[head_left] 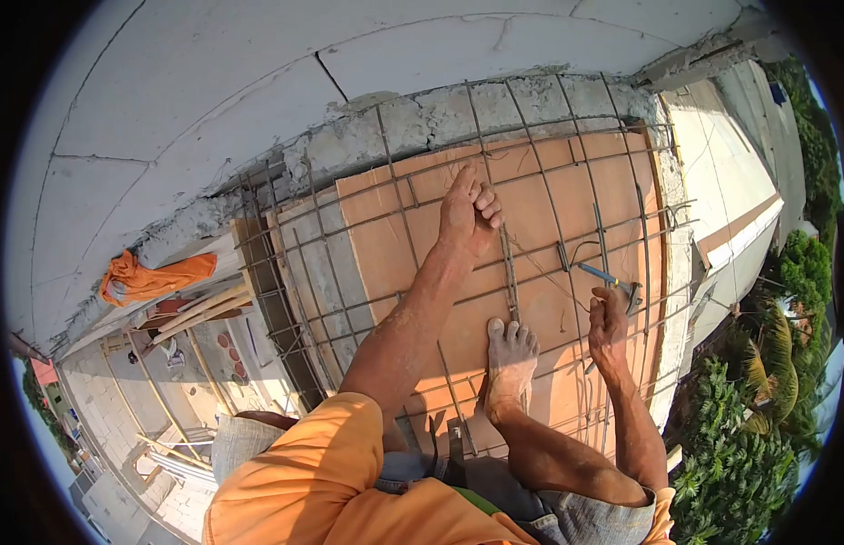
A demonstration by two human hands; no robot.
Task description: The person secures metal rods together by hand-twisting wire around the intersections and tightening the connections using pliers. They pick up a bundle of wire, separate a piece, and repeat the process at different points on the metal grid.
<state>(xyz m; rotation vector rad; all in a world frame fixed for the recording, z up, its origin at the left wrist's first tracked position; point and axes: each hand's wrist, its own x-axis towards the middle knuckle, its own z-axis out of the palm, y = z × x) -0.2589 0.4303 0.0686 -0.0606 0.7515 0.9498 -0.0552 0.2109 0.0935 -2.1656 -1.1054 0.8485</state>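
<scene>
My left hand [473, 211] is closed, fingers curled and the fingertips against the steel rebar mesh [542, 170] near the wall. Thin tie wire [531, 254] trails beside it, but what the fingers pinch is too small to make out. Further right, my right hand [609, 329] is closed too, thumb and fingers pressed together; its contents are hidden. Just above that hand lies a tool with a blue handle [600, 272] and a dark metal head [633, 297], over the mesh. Between my hands, my bare, dusty foot [511, 356] rests on the bars.
Brown plywood sheeting [494, 300] lies under the mesh. A grey block wall [258, 82] rises ahead, with an orange cloth [158, 275] at its foot. Bar ends stick out at the right edge [681, 309]. On the left, wooden poles [167, 395] stand over a lower level.
</scene>
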